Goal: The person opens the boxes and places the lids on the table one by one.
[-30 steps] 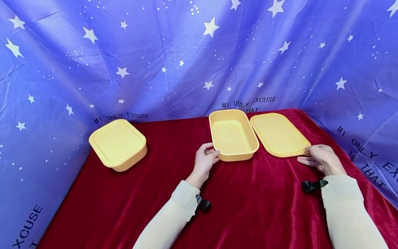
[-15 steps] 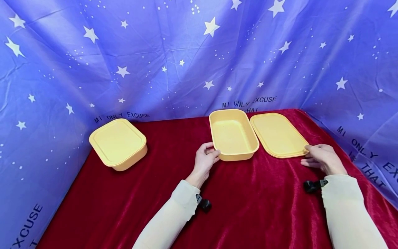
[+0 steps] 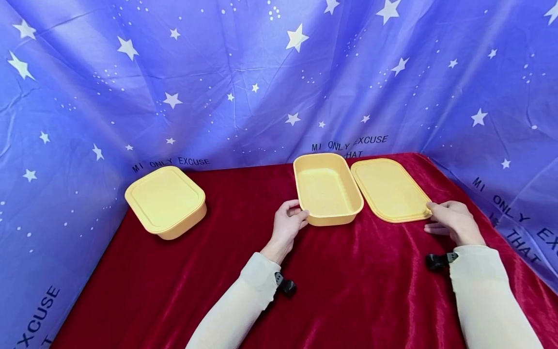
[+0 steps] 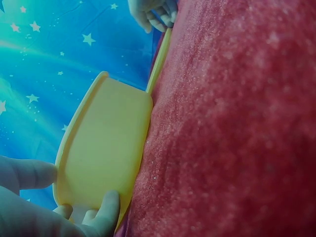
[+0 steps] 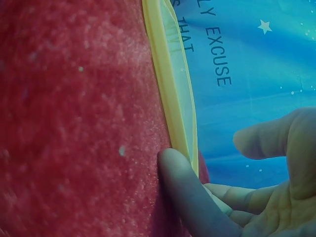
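In the head view, an open yellow food container (image 3: 329, 189) stands at the back right of the table. My left hand (image 3: 287, 223) grips its near left corner; in the left wrist view the thumb (image 4: 37, 174) meets the rim and the fingers (image 4: 109, 210) lie on the outer wall. A flat yellow lid (image 3: 388, 186) lies right of the container, close against it. My right hand (image 3: 455, 220) is at the lid's near right corner. In the right wrist view a finger (image 5: 185, 185) touches the lid's edge, while the thumb (image 5: 261, 140) stands apart from it.
A second yellow container (image 3: 165, 201) with its lid on stands at the back left. Dark red velvet cloth (image 3: 244, 203) covers the table. A blue, star-patterned curtain (image 3: 240, 58) hangs along the back and both sides.
My right hand has shifted slightly to the right, and the lid's near right corner has moved a little left and towards me. The left hand and both containers have stayed in place.
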